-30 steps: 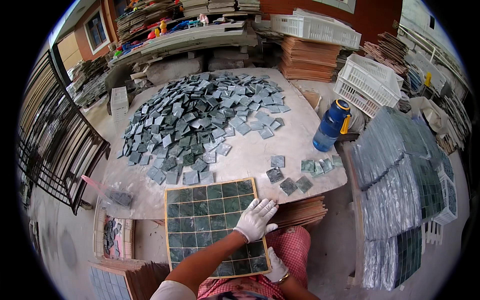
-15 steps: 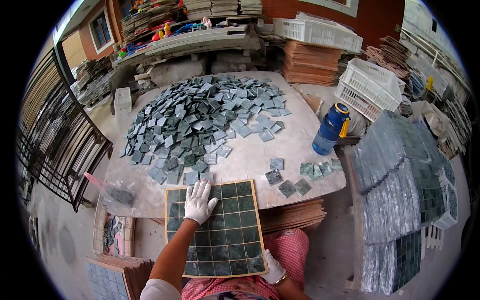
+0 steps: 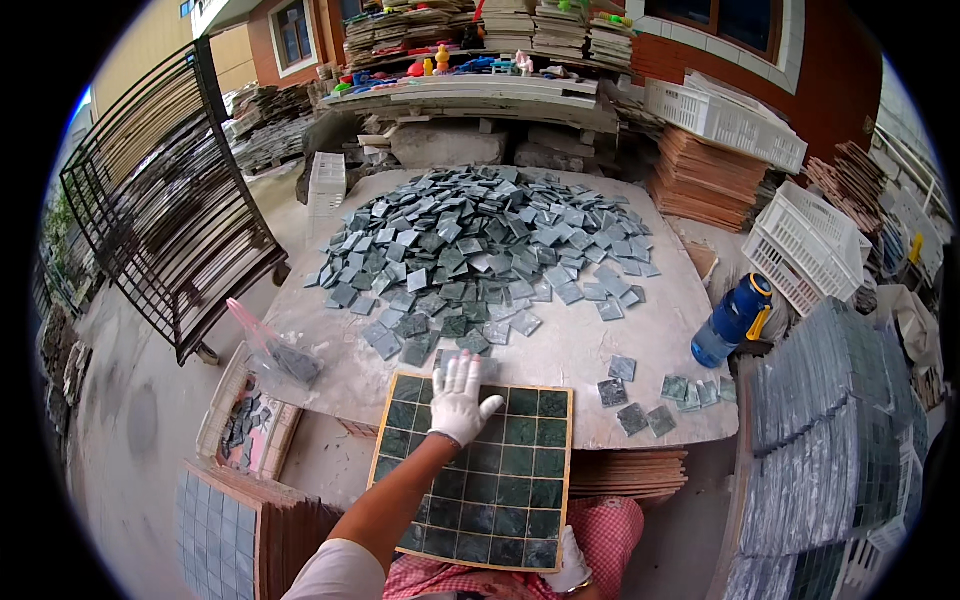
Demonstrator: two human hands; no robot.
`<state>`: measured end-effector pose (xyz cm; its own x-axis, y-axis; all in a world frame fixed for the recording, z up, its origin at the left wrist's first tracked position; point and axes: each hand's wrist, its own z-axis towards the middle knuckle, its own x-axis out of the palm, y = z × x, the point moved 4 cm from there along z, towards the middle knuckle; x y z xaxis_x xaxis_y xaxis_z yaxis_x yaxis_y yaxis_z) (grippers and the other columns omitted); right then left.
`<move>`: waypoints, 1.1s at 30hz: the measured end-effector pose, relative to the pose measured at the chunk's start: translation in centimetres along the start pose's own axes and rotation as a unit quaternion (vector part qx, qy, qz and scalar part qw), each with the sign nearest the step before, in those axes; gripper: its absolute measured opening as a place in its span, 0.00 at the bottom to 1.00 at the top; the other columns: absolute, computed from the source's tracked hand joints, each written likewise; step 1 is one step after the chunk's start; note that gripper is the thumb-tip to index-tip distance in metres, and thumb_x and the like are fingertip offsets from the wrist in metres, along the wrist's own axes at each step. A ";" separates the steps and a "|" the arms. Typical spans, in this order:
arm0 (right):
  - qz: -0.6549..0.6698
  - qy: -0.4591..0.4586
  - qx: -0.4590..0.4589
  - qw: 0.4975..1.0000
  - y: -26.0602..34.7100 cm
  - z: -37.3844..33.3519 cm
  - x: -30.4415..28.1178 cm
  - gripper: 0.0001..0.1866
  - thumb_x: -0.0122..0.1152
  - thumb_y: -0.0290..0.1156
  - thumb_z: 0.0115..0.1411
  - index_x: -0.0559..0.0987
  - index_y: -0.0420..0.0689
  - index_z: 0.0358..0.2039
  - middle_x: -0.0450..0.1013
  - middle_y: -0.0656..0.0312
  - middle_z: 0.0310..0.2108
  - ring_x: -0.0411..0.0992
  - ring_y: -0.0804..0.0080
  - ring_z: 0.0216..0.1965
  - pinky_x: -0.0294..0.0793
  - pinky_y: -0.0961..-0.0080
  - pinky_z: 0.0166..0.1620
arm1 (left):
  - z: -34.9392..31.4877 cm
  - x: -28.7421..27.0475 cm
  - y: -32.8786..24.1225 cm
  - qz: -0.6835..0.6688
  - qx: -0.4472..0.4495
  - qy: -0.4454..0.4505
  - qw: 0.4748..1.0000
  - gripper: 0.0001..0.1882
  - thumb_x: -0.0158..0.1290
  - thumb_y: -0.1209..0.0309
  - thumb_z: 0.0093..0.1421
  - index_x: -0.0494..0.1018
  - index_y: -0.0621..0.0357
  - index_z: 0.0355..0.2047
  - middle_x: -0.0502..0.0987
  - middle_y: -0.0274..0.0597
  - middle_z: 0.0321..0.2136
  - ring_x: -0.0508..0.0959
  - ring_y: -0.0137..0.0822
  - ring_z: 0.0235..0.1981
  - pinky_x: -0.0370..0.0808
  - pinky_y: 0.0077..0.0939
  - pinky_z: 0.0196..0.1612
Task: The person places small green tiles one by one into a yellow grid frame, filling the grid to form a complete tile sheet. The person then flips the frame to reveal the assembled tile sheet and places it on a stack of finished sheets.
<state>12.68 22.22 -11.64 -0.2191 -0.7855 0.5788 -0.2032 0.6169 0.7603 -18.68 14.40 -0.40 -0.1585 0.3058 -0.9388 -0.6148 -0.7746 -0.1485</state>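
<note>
A framed board of dark green square tiles point(image 3: 480, 488) leans from my lap against the near edge of the table. My left hand point(image 3: 461, 412), in a white glove with bare fingertips, lies over the board's upper part. Its fingers are spread, and their tips reach past the top edge beside a loose grey-green tile point(image 3: 484, 368). At the board's lower right corner, my gloved right hand point(image 3: 570, 566) grips the edge; some of its fingers are hidden. A big heap of loose green-grey tiles point(image 3: 470, 235) covers the far part of the table.
Several single tiles point(image 3: 632, 419) lie at the table's right, near a blue water bottle point(image 3: 728, 325). A plastic bag point(image 3: 285, 360) sits on the left edge. Stacked tile sheets point(image 3: 805, 440) stand at right, white crates point(image 3: 805, 245) behind them. A black metal rack point(image 3: 175, 210) is at left.
The whole view has swung, so the table and board appear farther right in the picture. My left hand stays spread on the board's upper part, and my right hand stays at its lower right corner.
</note>
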 end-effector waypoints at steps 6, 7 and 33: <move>0.310 -0.058 0.104 0.943 0.2 -0.5 -0.2 0.36 0.55 0.50 0.59 0.56 0.48 0.62 0.69 0.58 0.49 0.70 0.65 0.46 0.72 0.68 0.49 | 0.0 3.6 -12.6 -0.113 0.243 0.055 0.962 0.40 0.39 0.41 0.59 0.54 0.58 0.62 0.54 0.45 0.64 0.53 0.44 0.65 0.45 0.46 0.65; 0.308 -0.051 0.101 0.945 0.4 -0.5 0.1 0.35 0.54 0.49 0.59 0.57 0.48 0.62 0.69 0.58 0.49 0.70 0.65 0.46 0.72 0.68 0.49 | 0.6 3.2 -11.9 -0.106 0.241 0.048 0.963 0.40 0.39 0.41 0.59 0.54 0.57 0.62 0.54 0.44 0.64 0.53 0.44 0.65 0.45 0.48 0.64; 0.223 -0.034 0.016 0.974 0.3 1.2 0.0 0.35 0.37 0.60 0.62 0.60 0.48 0.61 0.64 0.60 0.57 0.64 0.63 0.55 0.62 0.63 0.58 | -3.7 -1.1 -5.5 -0.061 0.119 0.056 0.989 0.42 0.39 0.39 0.57 0.55 0.58 0.62 0.57 0.48 0.62 0.56 0.43 0.64 0.44 0.49 0.64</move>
<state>11.42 22.48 -11.76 -0.3554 -0.4337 0.8280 -0.1025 0.8986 0.4266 -12.29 16.30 0.31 0.0068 0.3157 -0.9488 -0.7903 -0.5797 -0.1985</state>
